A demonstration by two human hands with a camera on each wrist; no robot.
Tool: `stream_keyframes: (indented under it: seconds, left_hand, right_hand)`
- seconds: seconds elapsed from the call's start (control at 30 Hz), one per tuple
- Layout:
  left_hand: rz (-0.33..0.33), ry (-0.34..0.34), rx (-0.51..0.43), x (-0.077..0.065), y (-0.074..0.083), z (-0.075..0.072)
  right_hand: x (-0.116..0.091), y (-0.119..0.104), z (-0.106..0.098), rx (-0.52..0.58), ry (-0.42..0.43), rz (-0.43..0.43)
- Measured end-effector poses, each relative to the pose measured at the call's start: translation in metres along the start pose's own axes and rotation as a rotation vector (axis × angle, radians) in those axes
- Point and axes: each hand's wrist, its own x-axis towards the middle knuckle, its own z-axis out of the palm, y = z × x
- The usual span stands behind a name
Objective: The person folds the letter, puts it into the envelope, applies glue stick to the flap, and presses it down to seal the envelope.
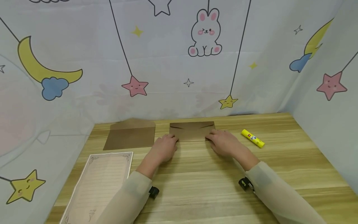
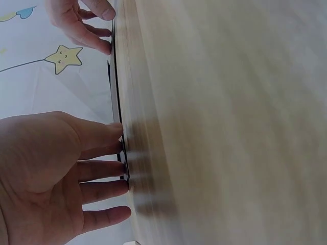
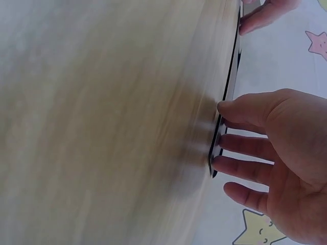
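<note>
A brown envelope (image 1: pixel 192 132) lies near the table's back edge, with dark slanting lines near its upper corners. My left hand (image 1: pixel 165 147) holds its lower left corner, and my right hand (image 1: pixel 222 142) holds the lower right corner. In the left wrist view, the thumb and fingertips of the left hand (image 2: pixel 61 173) meet the envelope's thin edge. The right wrist view has the right hand (image 3: pixel 291 158) at the opposite end in the same way. A second brown envelope (image 1: pixel 130 137), its flap raised, rests to the left.
Lined letter paper (image 1: pixel 103 177) with an ornate border lies at the front left, partly under the left sleeve. A yellow glue stick (image 1: pixel 253 138) is right of my right hand. Printed cloth (image 1: pixel 173 62) hangs behind and beside the wooden table (image 1: pixel 195 186).
</note>
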Motion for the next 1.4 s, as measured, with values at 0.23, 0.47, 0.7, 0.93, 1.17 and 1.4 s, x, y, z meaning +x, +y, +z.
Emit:
stream_keyframes:
  seconds: [0.23,0.47,0.7,0.93,1.17,1.4]
  left_hand:
    - [-0.016,-0.023,-0.020,0.002,0.000,0.000]
    - [-0.029,0.015,-0.101,-0.006,-0.003,-0.004]
    - [-0.085,0.097,-0.159,-0.031,-0.014,-0.017]
    - [-0.174,0.183,-0.185,-0.061,-0.040,-0.025]
    - [-0.291,0.221,-0.239,-0.097,-0.084,-0.026]
    - [-0.425,0.194,-0.250,-0.138,-0.139,-0.023]
  right_hand:
    - [0.002,0.002,0.000,0.016,-0.011,0.013]
    - [-0.004,0.000,-0.002,0.059,0.032,0.011]
    - [-0.015,-0.004,-0.005,0.119,0.118,-0.031]
    - [-0.024,-0.010,-0.010,0.231,0.163,-0.018]
    - [-0.038,-0.019,-0.010,0.386,0.150,0.028]
    - [-0.048,-0.025,-0.007,0.452,0.185,0.033]
